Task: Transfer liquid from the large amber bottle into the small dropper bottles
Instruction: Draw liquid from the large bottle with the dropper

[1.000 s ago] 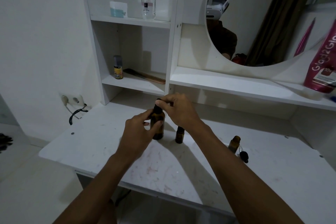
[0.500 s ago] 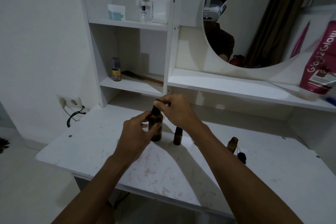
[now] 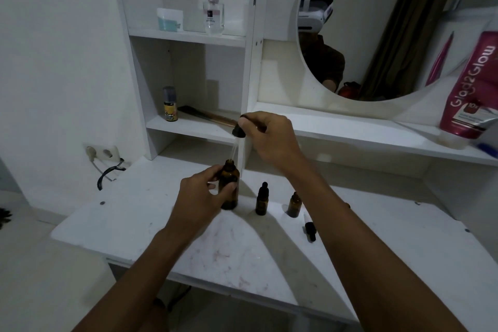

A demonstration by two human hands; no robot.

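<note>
Gripping the large amber bottle [image 3: 229, 191] around its body, the left hand [image 3: 198, 197] is steadying it upright on the white desk [image 3: 237, 253]. Above it, the right hand [image 3: 272, 140] is pinching the black dropper cap [image 3: 238, 130], fingers curled around the bulb. Its glass pipette [image 3: 235, 149] is hanging down toward the bottle's open mouth, though blur makes it hard to tell whether the tip is inside. Just to the right, a capped small dropper bottle [image 3: 262, 201] and an uncapped small bottle [image 3: 294, 206] are standing side by side, not touching. A loose dropper [image 3: 310, 231] is lying on the desk near them.
</note>
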